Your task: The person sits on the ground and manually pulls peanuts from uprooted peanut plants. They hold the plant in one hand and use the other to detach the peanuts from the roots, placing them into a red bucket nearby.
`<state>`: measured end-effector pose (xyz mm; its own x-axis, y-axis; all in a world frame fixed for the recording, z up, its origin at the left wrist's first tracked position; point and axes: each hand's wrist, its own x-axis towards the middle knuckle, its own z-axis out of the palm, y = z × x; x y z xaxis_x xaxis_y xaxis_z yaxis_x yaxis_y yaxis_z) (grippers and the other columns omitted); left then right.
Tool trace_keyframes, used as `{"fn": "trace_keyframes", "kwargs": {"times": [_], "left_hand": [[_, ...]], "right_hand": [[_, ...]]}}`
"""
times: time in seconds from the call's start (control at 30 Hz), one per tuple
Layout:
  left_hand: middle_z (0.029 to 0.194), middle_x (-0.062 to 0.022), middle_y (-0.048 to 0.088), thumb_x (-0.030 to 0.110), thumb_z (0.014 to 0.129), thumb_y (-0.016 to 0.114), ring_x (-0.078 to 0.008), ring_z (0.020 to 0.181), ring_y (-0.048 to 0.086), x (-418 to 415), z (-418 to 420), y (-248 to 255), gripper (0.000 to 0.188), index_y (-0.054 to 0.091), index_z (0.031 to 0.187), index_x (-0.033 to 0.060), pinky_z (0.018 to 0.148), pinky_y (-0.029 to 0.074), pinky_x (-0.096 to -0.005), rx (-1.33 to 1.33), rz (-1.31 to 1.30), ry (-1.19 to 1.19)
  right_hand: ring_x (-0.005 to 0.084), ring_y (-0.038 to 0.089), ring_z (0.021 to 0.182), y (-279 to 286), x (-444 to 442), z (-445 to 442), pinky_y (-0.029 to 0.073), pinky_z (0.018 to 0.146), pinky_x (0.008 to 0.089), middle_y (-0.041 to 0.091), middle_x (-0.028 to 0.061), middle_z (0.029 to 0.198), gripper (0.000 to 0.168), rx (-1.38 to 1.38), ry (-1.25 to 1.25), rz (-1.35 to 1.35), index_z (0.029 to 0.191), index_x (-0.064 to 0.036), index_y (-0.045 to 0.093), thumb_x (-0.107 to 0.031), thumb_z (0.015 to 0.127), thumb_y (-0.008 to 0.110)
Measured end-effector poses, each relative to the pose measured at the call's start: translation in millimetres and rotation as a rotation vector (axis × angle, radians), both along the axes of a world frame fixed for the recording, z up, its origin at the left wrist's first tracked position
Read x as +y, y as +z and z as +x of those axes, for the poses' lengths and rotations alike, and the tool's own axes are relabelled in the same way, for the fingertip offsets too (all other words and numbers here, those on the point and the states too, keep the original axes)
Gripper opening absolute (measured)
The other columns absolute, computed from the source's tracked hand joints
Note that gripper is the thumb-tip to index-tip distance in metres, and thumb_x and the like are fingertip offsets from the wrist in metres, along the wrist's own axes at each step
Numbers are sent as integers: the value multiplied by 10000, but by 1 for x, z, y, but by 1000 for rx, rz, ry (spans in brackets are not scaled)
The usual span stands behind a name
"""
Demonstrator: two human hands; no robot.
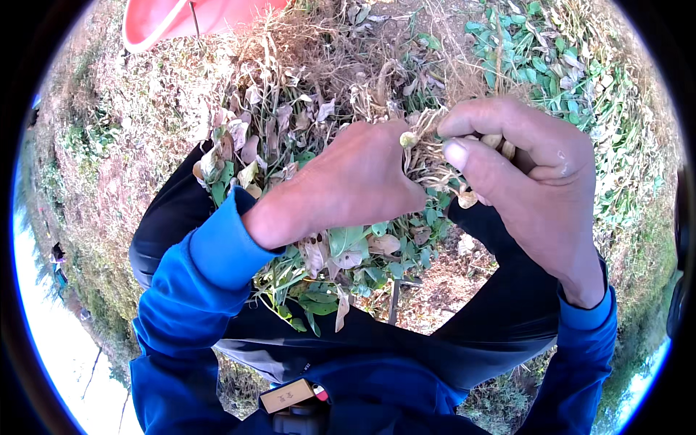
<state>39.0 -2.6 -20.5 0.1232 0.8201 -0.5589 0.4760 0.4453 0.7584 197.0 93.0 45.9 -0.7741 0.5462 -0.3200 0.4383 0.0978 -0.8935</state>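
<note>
My left hand (348, 179) is closed around the stems of a bunch of peanut plants (348, 244), whose green and withered leaves hang over my lap. Roots and pale stalks stick out of the fist towards the right. My right hand (511, 157) is at those roots, thumb and forefinger nearly together, with several peanut pods (492, 141) gathered in its curled fingers. One round pod (409, 140) hangs at the roots between the hands, and another pod (467, 199) is just below my right thumb.
A red plastic basin (217, 16) stands at the top left. Pulled plants with dry roots (304, 54) lie in front of me, and green leafy plants (538, 65) at the upper right. My knees flank the bunch. Small, unclear figures are far off at the left edge.
</note>
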Motion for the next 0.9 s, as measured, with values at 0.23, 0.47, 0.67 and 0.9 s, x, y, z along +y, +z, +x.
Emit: {"fn": "trace_keyframes", "kwargs": {"times": [0.23,0.47,0.67,0.9], "left_hand": [[682,-223,641,116,695,640,-338,673,676,-3,2,-12,242,652,858,-62,652,535,-407,-105,-6,-41],[715,-209,647,167,714,684,-375,693,659,-5,2,-8,257,637,877,-26,664,533,-411,0,-58,-117],[720,-221,646,124,703,677,-379,707,663,-1,2,-1,312,599,949,-50,662,535,-430,13,-102,-121],[776,-287,651,103,720,654,-401,796,674,-9,7,-16,319,560,928,-120,742,545,-465,29,-125,-124]], "right_hand": [[164,647,703,-34,-9,-8,499,613,271,674,92,835,263,86,156,267,1056,-12,686,2,794,672],[273,635,697,-40,-18,-14,496,594,347,647,139,815,167,63,144,356,975,-5,646,-15,809,660],[116,550,602,-40,-15,-11,435,536,262,606,69,746,134,-12,128,227,980,8,613,8,846,607],[21,433,508,-11,-7,-22,308,447,164,512,2,726,154,26,-126,-509,969,9,586,-102,963,480]]}}
